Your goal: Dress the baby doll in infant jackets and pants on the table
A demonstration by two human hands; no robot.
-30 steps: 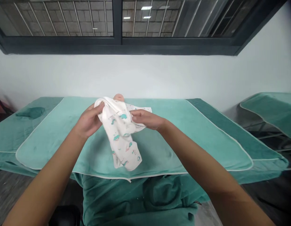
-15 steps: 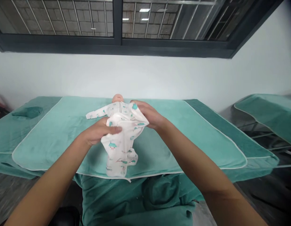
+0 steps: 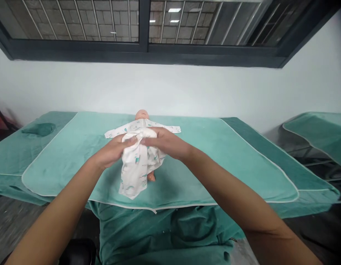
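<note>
A pair of white baby pants with green prints hangs bunched between my hands. My left hand pinches the gathered upper edge from the left. From the other side, my right hand grips the same edge, its thumb close to the left thumb. Behind the pants lies a baby doll on its back, head toward the wall. It wears a white printed long-sleeved top, with both sleeves spread out. Below the cloth one doll foot shows; the rest of the legs is hidden.
A light green blanket with white piping covers the massage bed, over a darker green cover. The bed's face hole is at the left. Another green-covered bed stands at the right. Behind are a white wall and a barred window.
My hands have drawn together and bunched the top of the pants. My right hand has come down and inward, uncovering the doll's right-side sleeve. A doll foot now shows below the cloth.
</note>
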